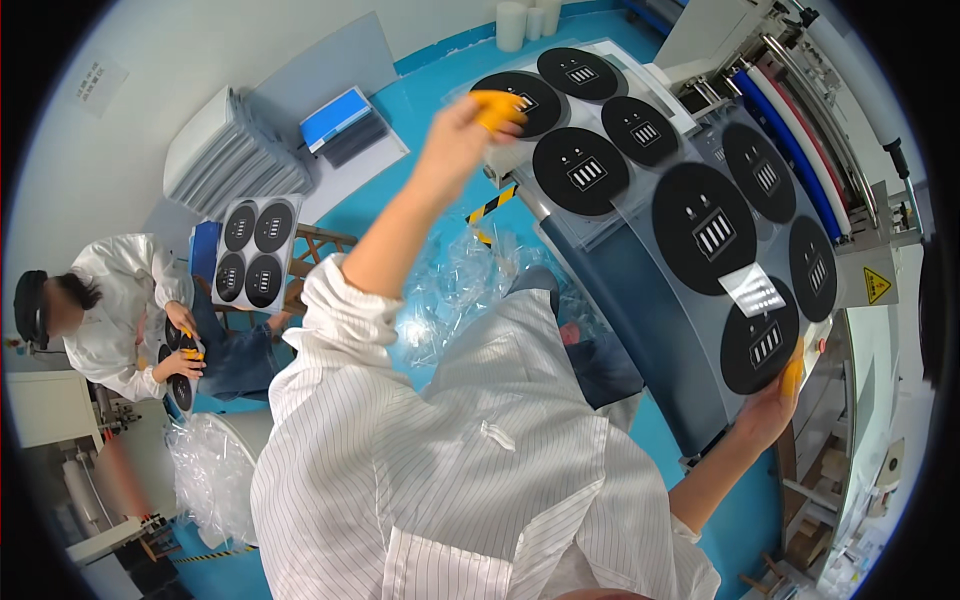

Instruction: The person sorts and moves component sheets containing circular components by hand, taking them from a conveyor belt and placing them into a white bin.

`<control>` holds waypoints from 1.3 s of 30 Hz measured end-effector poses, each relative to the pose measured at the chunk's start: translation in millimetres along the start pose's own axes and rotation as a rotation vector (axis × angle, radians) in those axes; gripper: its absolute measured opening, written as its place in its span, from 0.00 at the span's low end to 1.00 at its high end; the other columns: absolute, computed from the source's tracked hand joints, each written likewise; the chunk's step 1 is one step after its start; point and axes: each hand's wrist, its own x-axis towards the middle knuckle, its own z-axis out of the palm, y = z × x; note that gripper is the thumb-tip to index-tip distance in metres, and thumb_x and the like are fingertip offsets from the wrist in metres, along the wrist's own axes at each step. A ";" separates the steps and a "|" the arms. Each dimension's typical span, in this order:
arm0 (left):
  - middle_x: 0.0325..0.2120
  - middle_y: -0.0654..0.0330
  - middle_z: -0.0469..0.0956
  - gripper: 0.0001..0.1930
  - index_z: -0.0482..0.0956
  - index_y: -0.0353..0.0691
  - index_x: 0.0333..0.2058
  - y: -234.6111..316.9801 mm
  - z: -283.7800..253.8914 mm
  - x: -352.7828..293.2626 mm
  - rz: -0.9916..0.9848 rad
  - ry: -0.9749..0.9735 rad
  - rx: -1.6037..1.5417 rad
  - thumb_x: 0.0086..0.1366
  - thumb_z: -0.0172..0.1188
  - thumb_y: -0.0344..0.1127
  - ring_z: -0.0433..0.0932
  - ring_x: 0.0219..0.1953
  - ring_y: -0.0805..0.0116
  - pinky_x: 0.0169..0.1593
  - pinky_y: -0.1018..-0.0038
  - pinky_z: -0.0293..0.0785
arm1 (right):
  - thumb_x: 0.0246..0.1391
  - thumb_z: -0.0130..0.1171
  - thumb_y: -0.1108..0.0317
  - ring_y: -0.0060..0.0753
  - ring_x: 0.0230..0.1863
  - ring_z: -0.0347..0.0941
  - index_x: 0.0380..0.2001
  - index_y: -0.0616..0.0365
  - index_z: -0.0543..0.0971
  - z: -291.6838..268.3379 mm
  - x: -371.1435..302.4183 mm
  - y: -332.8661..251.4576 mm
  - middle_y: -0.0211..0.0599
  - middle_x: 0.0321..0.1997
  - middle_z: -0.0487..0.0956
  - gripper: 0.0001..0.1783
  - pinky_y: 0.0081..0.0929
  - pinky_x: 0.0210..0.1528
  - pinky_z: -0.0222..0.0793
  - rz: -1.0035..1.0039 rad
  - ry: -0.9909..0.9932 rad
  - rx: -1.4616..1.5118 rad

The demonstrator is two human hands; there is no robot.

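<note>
My left hand (478, 122), with orange finger covers, hovers at the left edge of the far sheet (650, 75) of black discs. Its fingers are bent and pressed together; whatever they pinch cannot be made out. My right hand (772, 402) grips the near corner of a translucent sheet (690, 325), thumb on top, other fingers mostly hidden. This nearer sheet carries large black discs (704, 228) with white bar-like marks, and overlaps the far sheet. A glossy rectangle (752, 290), perhaps a reflection, shows across one disc. Both sheets lie over the dark machine bed (635, 340).
A roller machine (790, 150) stands along the right, with a yellow warning label (877, 285). Crumpled clear film (450, 290) covers the floor by my legs. At left, a seated co-worker (120, 310) handles black-disc sheets beside a stool with another sheet (254, 252). Stacked sheets (235, 150) stand behind.
</note>
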 end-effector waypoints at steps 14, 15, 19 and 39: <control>0.20 0.53 0.76 0.12 0.76 0.31 0.31 -32.0 -75.3 76.0 0.029 0.337 0.832 0.52 0.56 0.36 0.76 0.25 0.66 0.27 0.73 0.68 | 0.54 0.42 0.75 0.34 0.54 0.64 0.51 0.69 0.61 -101.6 -51.6 -19.5 0.47 0.52 0.67 0.20 0.27 0.57 0.58 0.041 0.180 0.000; 0.25 0.53 0.76 0.11 0.72 0.29 0.34 -31.9 -74.6 78.7 -0.005 0.287 0.564 0.55 0.52 0.31 0.77 0.28 0.65 0.29 0.76 0.72 | 0.54 0.42 0.75 0.33 0.54 0.64 0.50 0.69 0.62 -82.0 -49.9 -16.6 0.46 0.51 0.67 0.19 0.25 0.57 0.59 0.055 0.218 -0.070; 0.40 0.46 0.69 0.10 0.62 0.26 0.40 -18.1 -69.6 87.1 -0.194 0.115 -0.410 0.62 0.38 0.26 0.72 0.41 0.56 0.43 0.67 0.73 | 0.54 0.43 0.75 0.31 0.49 0.67 0.50 0.69 0.64 -64.5 -58.0 -6.3 0.43 0.48 0.70 0.19 0.23 0.52 0.62 0.062 0.231 -0.135; 0.40 0.48 0.70 0.12 0.64 0.24 0.42 31.5 -48.8 19.1 -0.210 -0.150 -1.586 0.60 0.44 0.22 0.71 0.42 0.58 0.46 0.69 0.71 | 0.46 0.42 0.84 0.28 0.26 0.71 0.46 0.74 0.63 -16.9 8.4 95.0 0.45 0.32 0.71 0.20 0.22 0.30 0.71 0.241 0.251 -0.491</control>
